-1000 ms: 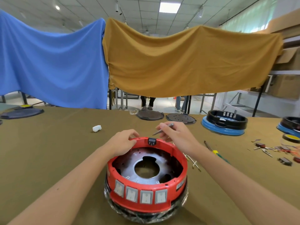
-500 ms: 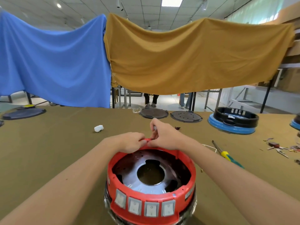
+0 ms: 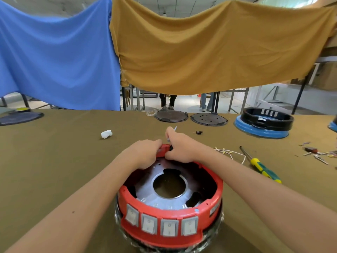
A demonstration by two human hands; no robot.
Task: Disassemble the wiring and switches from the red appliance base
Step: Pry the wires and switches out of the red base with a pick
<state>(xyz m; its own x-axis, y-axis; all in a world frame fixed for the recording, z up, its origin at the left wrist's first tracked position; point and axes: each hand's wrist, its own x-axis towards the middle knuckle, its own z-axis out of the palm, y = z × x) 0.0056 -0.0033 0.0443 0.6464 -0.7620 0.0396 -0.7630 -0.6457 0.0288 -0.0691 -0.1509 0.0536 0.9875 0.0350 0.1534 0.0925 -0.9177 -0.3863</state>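
The red appliance base [image 3: 217, 192] sits on the table in front of me, open side up, with a grey metal plate [image 3: 145, 185] inside and several white rocker switches [image 3: 168, 227] along its near wall. My left hand [image 3: 145, 154] grips the far rim of the base with curled fingers. My right hand [image 3: 179, 146] is curled round a thin grey tool [image 3: 174, 129] whose tip pokes out above the thumb, and it presses at a small black part [image 3: 171, 148] on the far rim. Removed white wires [image 3: 230, 153] lie to the right.
A green and yellow screwdriver [image 3: 262, 167] lies right of the base, with loose small parts [image 3: 317, 154] further right. A blue and black appliance base [image 3: 264, 124], two dark round discs [image 3: 171, 116] and a white lump [image 3: 106, 134] lie on the olive table [image 3: 54, 161].
Both hands closed in on the far rim of the red base. The right hand, which held the tool raised, now presses down at the black part. The camera leaned closer.
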